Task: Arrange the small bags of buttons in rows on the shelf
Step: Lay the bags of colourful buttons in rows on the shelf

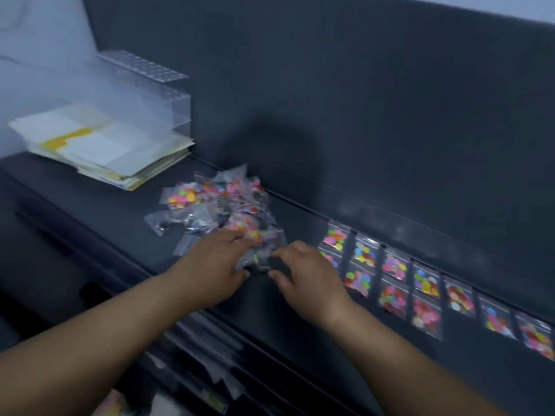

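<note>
So, a dark shelf is seen from above, a bit blurry. A loose pile of small clear button bags is heaped mid-shelf, close to the back wall. To its right, two rows of bags have been laid flat side by side. The back row runs on to the right edge of the picture, while the front row is shorter and its nearest bag is partly covered by the right hand.

One bag with darker contents is held at the near edge of the pile, between both hands. It's pinched by the left hand, fingers on top and thumb underneath. The right hand's fingers are curled toward the same bag, but whether it's actually gripped can't be told through the blur.

Far left, a stack of papers is sat under some clear boxes.
</note>
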